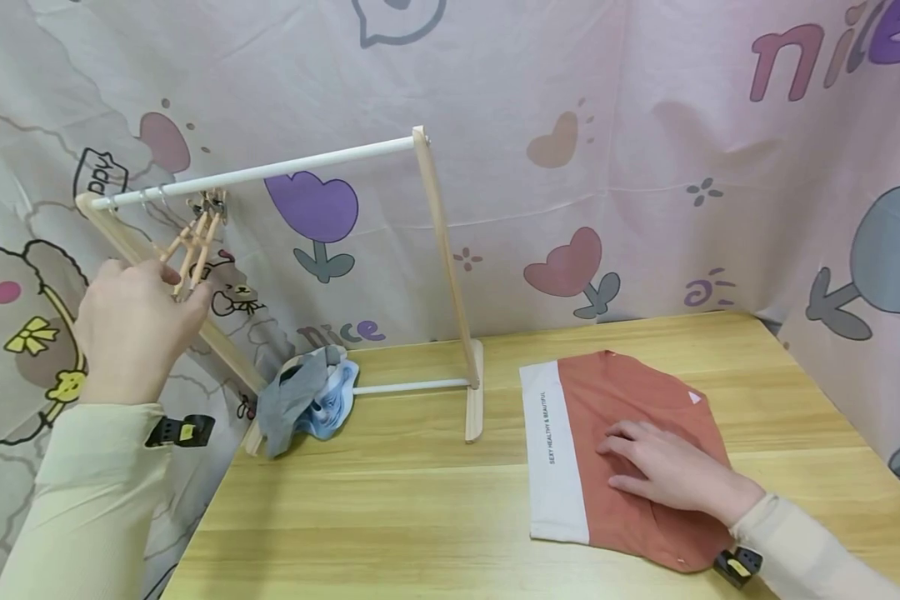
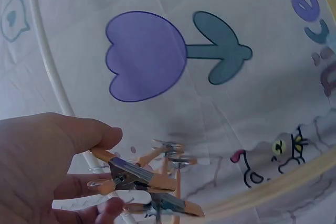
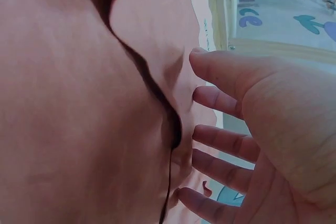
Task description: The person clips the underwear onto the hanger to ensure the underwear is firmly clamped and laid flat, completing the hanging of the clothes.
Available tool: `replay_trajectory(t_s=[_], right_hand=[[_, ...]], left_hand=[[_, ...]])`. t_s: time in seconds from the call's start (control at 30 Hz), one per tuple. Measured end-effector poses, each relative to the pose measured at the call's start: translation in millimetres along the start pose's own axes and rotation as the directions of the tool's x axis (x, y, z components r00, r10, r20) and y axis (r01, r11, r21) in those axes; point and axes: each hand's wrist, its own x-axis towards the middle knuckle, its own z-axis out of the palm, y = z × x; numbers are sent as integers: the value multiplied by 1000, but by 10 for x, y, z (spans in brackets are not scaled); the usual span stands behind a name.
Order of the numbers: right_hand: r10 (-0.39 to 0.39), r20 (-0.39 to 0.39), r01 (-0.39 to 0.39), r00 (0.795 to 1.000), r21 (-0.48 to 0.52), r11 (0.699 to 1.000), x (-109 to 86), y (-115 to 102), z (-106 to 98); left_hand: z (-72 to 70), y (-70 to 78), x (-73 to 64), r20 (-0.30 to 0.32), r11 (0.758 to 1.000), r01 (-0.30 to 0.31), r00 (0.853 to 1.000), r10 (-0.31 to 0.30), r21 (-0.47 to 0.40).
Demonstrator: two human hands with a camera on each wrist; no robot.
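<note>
At the left end of a small wooden clothes rack [image 1: 438, 225], my left hand [image 1: 138, 325] pinches a beige clip hanger [image 1: 191, 246]. In the left wrist view the thumb lies over the hanger [image 2: 142, 178] near its metal clips, with the fingers beneath. Several hooks hang on the white rail [image 1: 270, 171] close by. My right hand [image 1: 671, 471] rests on a small terracotta garment [image 1: 596, 375] with a white printed band, laid flat on the table. Its fingers are spread and loosely bent, touching the cloth [image 3: 105, 129] without gripping it.
A crumpled pile of grey and blue cloth [image 1: 300, 400] lies at the rack's left foot. The wooden table [image 1: 390, 517] runs back to a printed curtain [image 1: 495, 75], which also hangs along both sides. A lower white bar [image 1: 412, 387] crosses the rack near the tabletop.
</note>
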Motion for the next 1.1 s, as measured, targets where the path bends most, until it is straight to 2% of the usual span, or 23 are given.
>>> replay_trajectory(t_s=[0.3, 0.67, 0.93, 1.1], right_hand=[[-17, -26, 17, 1000, -10, 1000, -7, 26, 31], [-21, -32, 21, 999, 9, 1000, -1, 44, 44], [-10, -23, 11, 1000, 13, 1000, -5, 44, 37], [-7, -15, 8, 1000, 25, 1000, -11, 46, 41]], left_hand=[[62, -13, 49, 44, 998, 0, 999, -3, 68], [82, -11, 92, 0, 998, 0, 1000, 0, 67], [30, 33, 109, 11, 999, -7, 1000, 7, 42], [40, 69, 102, -12, 999, -35, 999, 34, -32]])
